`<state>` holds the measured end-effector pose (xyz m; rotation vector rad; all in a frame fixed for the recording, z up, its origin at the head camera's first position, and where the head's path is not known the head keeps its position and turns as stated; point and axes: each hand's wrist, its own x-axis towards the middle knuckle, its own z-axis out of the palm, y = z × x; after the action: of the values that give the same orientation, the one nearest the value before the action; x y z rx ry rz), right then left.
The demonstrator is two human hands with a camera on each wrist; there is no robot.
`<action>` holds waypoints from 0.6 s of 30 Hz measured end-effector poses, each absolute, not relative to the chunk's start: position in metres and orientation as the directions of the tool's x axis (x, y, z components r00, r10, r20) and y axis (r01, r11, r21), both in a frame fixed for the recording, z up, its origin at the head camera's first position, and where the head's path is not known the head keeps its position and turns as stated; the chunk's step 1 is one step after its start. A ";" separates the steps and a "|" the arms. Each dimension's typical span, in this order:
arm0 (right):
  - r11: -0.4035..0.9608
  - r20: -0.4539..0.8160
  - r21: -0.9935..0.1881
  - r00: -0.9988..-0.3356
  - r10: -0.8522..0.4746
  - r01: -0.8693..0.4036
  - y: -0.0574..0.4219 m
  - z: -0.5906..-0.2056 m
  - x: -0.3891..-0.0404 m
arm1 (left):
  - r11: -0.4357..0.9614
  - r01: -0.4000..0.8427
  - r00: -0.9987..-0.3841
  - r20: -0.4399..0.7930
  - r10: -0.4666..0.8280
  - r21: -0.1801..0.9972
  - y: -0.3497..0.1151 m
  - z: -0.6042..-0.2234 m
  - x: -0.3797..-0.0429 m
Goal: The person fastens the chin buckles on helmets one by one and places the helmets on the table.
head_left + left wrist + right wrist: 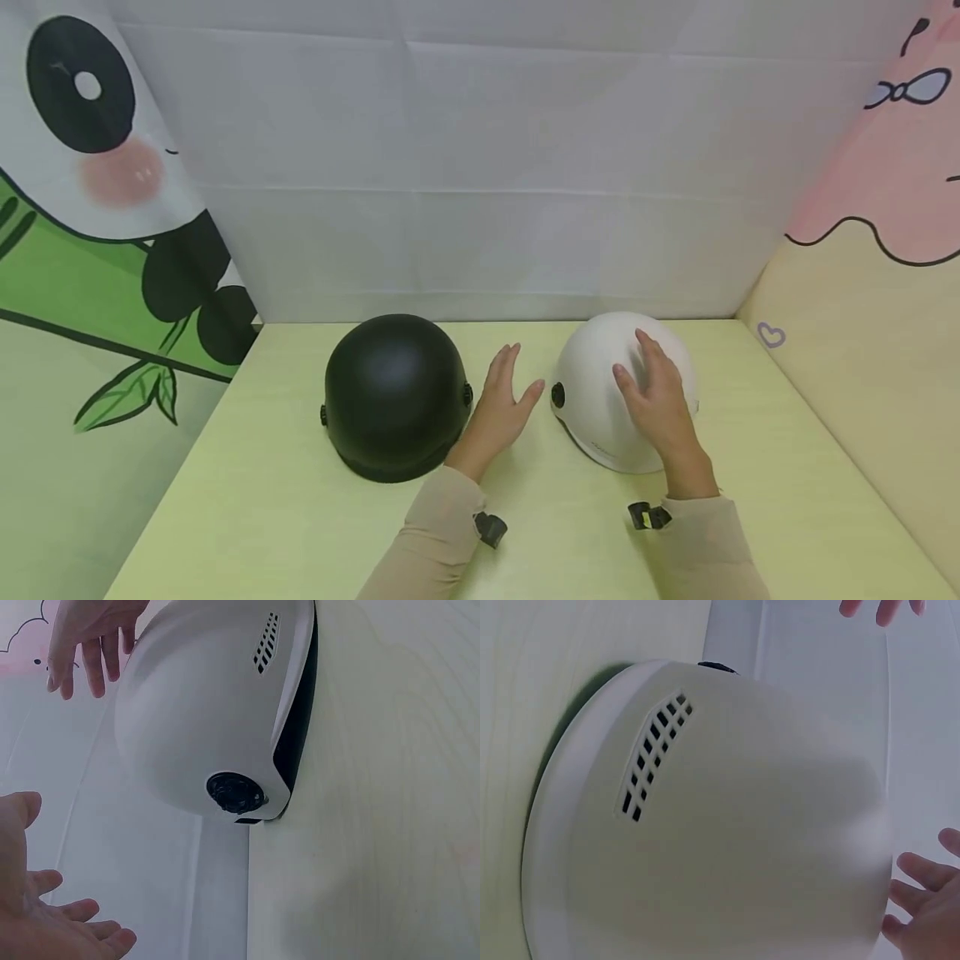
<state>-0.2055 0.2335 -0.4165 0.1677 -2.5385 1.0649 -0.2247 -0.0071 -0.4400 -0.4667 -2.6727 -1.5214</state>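
Two helmets stand dome-up on the table, a glossy black helmet [393,392] at left and a white helmet [596,417] at right. My left hand [498,417] hovers in the gap between them with fingers spread and nothing held. Over the white helmet, my right hand [658,404] overlaps its dome with fingers extended. In the left wrist view the white helmet [195,712] shows a round black side knob [234,793] and a vent grille. The right wrist view is mostly filled by the white dome [735,825], with the right hand's fingertips [915,870] close at its edge.
A pale yellow table [225,517] carries both helmets. Behind it hangs a creased white backdrop [487,167]. Cartoon-printed panels flank it, a panda figure [127,208] at left and a pink shape [877,183] at right. Each wrist wears a small black device.
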 end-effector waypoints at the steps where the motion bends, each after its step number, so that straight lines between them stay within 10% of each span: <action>1: 0.703 0.390 -0.665 -0.920 0.036 -0.254 0.232 -0.416 -0.205 | 0.480 0.278 -0.954 0.179 0.242 0.832 -0.009 -0.438 -0.224; 18: 0.683 0.434 -0.645 -0.900 -0.043 -0.344 0.203 -0.418 -0.201 | 0.575 0.386 -0.919 0.356 0.170 0.722 -0.071 -0.407 -0.220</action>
<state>-0.2005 0.2032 -0.4181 0.3018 -2.5098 1.0739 -0.2195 -0.0714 -0.4068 -0.4608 -2.5598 -1.2624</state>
